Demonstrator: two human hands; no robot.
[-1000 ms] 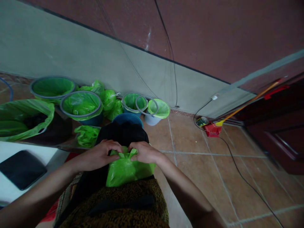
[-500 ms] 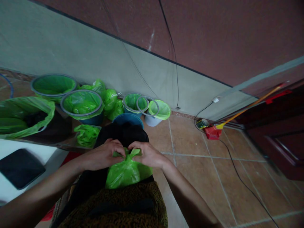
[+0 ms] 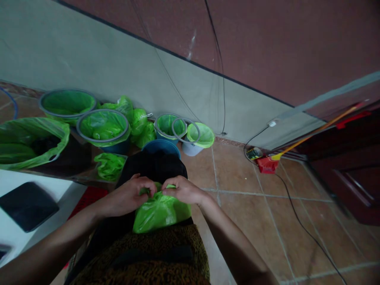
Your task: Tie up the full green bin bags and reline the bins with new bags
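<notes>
Animal-print top (image 3: pixel 157 245) nearest, dark trousers (image 3: pixel 148 170) past it. Green bag (image 3: pixel 162 215) sits on the lap, top bunched at its far edge. L hand (image 3: pixel 132 194) pinches the bunched part from its side, fingers curled; R hand (image 3: pixel 182 190) pinches it from the opp. side, thumb + fingers closed on the film. Hands v. close; can't tell if fingertips touch.

To the left, white table (image 3: pixel 49 184) w/ flat black slab (image 3: pixel 29 206) on it. Wad of green film (image 3: pixel 109 166) just beside the knees; blue bucket (image 3: pixel 162 146) right beyond them, partly hidden. Big dark bin (image 3: pixel 78 154) far left, green-lined, nr two grey-rimmed bins (image 3: pixel 115 146), also lined.

Further: filled green bags (image 3: pixel 139 124), then small blue bin (image 3: pixel 166 135) + white bin (image 3: pixel 190 149), both green-lined, grey ring (image 3: pixel 198 132) tilted across them. Off right on tiled floor (image 3: pixel 237 174), red dustpan (image 3: pixel 267 164) + long-handled broom (image 3: pixel 314 131). Two-tone wall (image 3: pixel 89 55) behind, dk red door (image 3: pixel 356 194) at right.
</notes>
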